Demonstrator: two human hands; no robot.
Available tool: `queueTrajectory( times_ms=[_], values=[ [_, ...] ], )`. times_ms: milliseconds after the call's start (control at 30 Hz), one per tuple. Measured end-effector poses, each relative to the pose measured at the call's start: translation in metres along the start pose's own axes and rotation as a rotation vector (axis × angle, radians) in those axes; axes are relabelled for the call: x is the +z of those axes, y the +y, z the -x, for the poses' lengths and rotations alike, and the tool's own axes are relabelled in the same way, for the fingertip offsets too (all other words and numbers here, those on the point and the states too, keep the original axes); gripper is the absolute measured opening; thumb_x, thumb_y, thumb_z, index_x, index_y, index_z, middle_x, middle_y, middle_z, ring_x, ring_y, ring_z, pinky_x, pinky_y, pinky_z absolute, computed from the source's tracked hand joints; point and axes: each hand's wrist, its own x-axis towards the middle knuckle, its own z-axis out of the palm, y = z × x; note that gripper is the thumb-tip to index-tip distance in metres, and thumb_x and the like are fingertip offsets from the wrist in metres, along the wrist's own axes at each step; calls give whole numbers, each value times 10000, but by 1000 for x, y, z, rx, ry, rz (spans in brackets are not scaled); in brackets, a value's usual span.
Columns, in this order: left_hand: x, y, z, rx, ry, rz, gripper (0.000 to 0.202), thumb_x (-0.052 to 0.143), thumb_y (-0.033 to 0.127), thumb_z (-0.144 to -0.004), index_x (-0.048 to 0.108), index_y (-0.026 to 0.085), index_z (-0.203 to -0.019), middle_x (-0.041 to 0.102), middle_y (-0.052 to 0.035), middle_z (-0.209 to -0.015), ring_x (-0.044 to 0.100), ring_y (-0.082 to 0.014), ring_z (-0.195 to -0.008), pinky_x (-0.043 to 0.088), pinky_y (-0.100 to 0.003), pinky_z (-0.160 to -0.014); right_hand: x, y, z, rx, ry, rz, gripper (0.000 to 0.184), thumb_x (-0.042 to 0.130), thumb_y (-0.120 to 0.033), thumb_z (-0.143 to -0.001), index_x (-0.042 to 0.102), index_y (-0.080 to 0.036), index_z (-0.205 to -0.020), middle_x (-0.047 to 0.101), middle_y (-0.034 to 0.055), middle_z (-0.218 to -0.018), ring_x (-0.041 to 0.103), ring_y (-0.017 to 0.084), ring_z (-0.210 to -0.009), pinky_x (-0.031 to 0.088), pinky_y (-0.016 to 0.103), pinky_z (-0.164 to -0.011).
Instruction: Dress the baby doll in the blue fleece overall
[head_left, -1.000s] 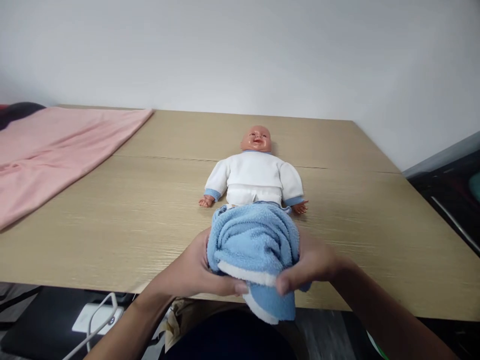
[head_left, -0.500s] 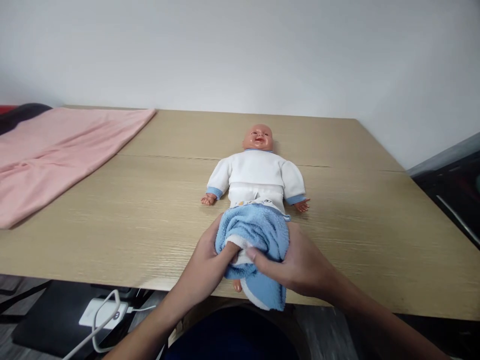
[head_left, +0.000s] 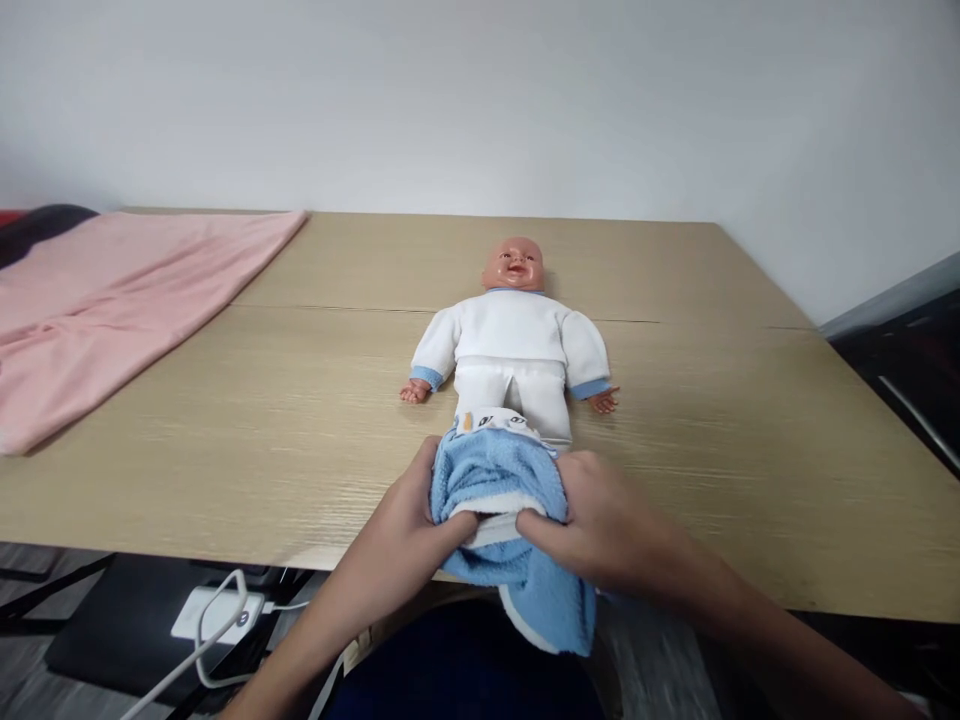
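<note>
A baby doll (head_left: pixel 512 330) lies on its back, its head away from me, dressed in a white top with blue cuffs and white bottoms. Over its lower legs is a bunched blue fleece baby garment (head_left: pixel 499 465) with white trim and a printed animal face; it hides the doll's feet. My left hand (head_left: pixel 416 515) grips the garment's left side, thumb hooked at the white-edged opening. On the other side my right hand (head_left: pixel 592 510) is closed on the cloth, its thumb at the same opening. One part of the garment hangs past the table's front edge.
The wooden table (head_left: pixel 315 400) stands against a pale wall. A pink cloth (head_left: pixel 127 310) covers its left end. Below the front edge at left are a white device (head_left: pixel 214 615) with a looped cable and a black flat surface (head_left: pixel 112 630). Something black (head_left: pixel 907 370) stands at far right.
Both hands have drawn the garment slightly towards me, uncovering more of the doll's white legs. The opening is spread wider between the thumbs, and the hanging part reaches lower.
</note>
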Motion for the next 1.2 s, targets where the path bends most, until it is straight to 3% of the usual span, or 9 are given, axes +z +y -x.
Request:
queueTrajectory(
  times_ms=[100, 200, 267, 333, 467, 633, 767, 933, 1200],
  values=[
    [2, -4, 9, -35, -38, -26, 382, 673, 210, -932, 533, 263, -1284, 697, 10, -1107, 678, -258, -1045, 521, -368, -933, 2, 3, 3, -23, -109, 5, 217, 728, -240, -868, 552, -247, -740, 686, -11, -730, 560, 172, -643, 398, 315, -626],
    [5, -6, 11, -44, -26, -133, 347, 666, 278, -962, 511, 252, -1272, 735, -38, -1152, 698, -313, -1096, 498, -417, -959, 10, 12, 3, -55, -101, 89, 36, 730, -228, -883, 695, -223, -890, 784, 61, -966, 703, 263, -896, 525, 383, -843],
    [8, -7, 10, -50, -19, -193, 352, 662, 341, -995, 494, 253, -1292, 755, -60, -1165, 714, -331, -1077, 487, -421, -929, 15, 17, 2, -80, -86, 149, 156, 738, -230, -891, 753, -186, -1040, 788, 127, -1162, 722, 330, -1086, 545, 463, -997],
    [10, -9, 9, -46, -10, -243, 340, 649, 387, -1027, 477, 261, -1291, 760, -57, -1119, 725, -333, -1023, 471, -403, -874, 20, 18, 0, -88, -88, 188, 229, 742, -233, -909, 757, -156, -1124, 773, 158, -1222, 713, 347, -1141, 547, 495, -1050],
    [13, -15, 6, -19, 29, -351, 262, 616, 365, -1033, 464, 271, -1225, 718, -33, -990, 703, -328, -924, 424, -380, -796, 24, 13, -1, -30, -111, 288, 172, 742, -231, -937, 755, -150, -1089, 787, 144, -1073, 717, 341, -1072, 546, 463, -991],
    [10, -22, 8, 56, 58, -417, 214, 625, 332, -1017, 474, 262, -1152, 674, -71, -1079, 664, -333, -1004, 454, -415, -845, 22, 11, -2, 10, -199, 318, 181, 735, -292, -942, 758, -160, -1064, 808, 142, -1048, 735, 334, -965, 498, 432, -853],
    [5, -27, 12, 80, -61, -359, 345, 646, 290, -1007, 456, 262, -1295, 677, -84, -1196, 670, -323, -1079, 505, -445, -919, 22, 17, -1, -22, -263, 180, 174, 737, -281, -883, 724, -203, -1037, 804, 91, -1020, 727, 313, -899, 479, 426, -807],
    [2, -32, 13, 89, -103, -407, 553, 655, 198, -916, 425, 248, -1417, 650, -105, -1255, 649, -351, -1164, 523, -493, -996, 28, 18, 5, -57, -212, 191, 301, 713, -225, -854, 700, -186, -1152, 750, 136, -1179, 711, 346, -1078, 550, 485, -960],
    [-1, -28, 10, 136, -130, -467, 642, 665, 148, -874, 465, 242, -1477, 645, -138, -1374, 588, -385, -1314, 505, -544, -1108, 28, 8, 14, -36, -190, 352, 312, 690, -184, -853, 661, -193, -1163, 680, 174, -1266, 682, 328, -1004, 551, 462, -822]
  ],
)
